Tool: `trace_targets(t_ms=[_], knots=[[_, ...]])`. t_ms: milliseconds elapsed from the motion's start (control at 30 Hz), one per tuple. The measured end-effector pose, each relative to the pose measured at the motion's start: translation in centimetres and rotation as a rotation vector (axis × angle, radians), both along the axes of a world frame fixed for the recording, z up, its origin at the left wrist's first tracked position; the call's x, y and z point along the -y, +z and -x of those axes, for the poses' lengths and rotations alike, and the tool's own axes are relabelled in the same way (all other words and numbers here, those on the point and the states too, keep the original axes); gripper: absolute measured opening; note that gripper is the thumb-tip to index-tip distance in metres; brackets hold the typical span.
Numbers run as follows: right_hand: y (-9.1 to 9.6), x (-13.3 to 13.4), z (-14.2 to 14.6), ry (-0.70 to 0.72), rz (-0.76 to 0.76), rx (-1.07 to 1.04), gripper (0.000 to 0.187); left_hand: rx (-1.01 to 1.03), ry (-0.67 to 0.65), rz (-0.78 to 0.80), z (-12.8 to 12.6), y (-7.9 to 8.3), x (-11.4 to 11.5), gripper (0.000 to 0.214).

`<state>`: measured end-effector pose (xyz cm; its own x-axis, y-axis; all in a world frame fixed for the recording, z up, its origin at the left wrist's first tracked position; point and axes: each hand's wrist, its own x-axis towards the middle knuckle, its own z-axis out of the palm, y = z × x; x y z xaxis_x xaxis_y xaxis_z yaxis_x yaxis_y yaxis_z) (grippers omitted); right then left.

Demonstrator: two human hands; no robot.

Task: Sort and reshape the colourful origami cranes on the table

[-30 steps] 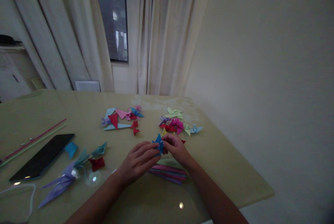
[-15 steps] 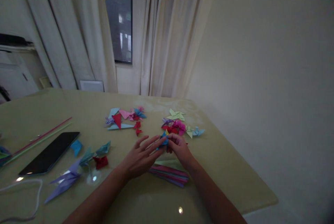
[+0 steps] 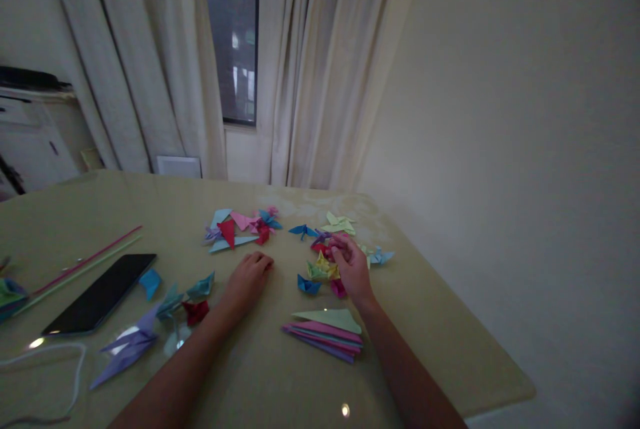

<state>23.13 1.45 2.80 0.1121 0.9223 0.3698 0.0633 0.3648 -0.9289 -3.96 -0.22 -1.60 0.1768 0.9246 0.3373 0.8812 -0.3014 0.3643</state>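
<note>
My left hand [image 3: 253, 275] rests on the table with its fingers curled, just in front of a red folded paper piece [image 3: 263, 235]. Whatever lies under its fingertips is hidden. My right hand [image 3: 351, 263] is closed in a pinch over the right-hand cluster of folded paper; what it grips cannot be made out. Around that hand lie a purple paper piece [image 3: 321, 237], a yellow one [image 3: 323, 262], a blue one [image 3: 309, 284] and a magenta one [image 3: 339, 288]. A blue paper crane [image 3: 303, 231] sits behind, to the left.
Folded paper strips [image 3: 325, 335] lie fanned out near the front. To the left are a black phone [image 3: 100, 292], a purple paper crane [image 3: 127, 347], a white cable [image 3: 77, 375] and two thin sticks [image 3: 87, 261]. A light green paper crane [image 3: 339, 223] lies at the back.
My hands have parted from the blue folded paper they held together. A blue crane now sits behind the cluster. My left hand moved left to the table; my right moved slightly away from me.
</note>
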Motion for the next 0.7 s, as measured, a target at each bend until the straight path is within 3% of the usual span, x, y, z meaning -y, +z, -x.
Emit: trace_targets(t_ms=[133,200,300,467,700], knots=[[-0.9,1.8,0.0,0.054,0.026,0.072,0.038,0.314,-0.090,-0.021,-0.7,0.7,1.0,0.032],[-0.9,2.6,0.3,0.128,0.010,0.126,0.036,0.536,-0.177,-0.011,-1.6,1.3,1.8,0.033],[-0.6,3.6,1.1,0.264,-0.046,0.236,0.039,0.717,-0.297,0.035,-3.2,2.3,3.1,0.039],[-0.3,4.6,1.8,0.377,-0.199,0.342,0.038,0.834,-0.354,0.160,-4.5,3.2,4.3,0.039],[-0.1,4.6,1.4,0.337,-0.232,0.342,0.027,0.858,-0.423,0.184,-4.7,3.0,4.6,0.043]])
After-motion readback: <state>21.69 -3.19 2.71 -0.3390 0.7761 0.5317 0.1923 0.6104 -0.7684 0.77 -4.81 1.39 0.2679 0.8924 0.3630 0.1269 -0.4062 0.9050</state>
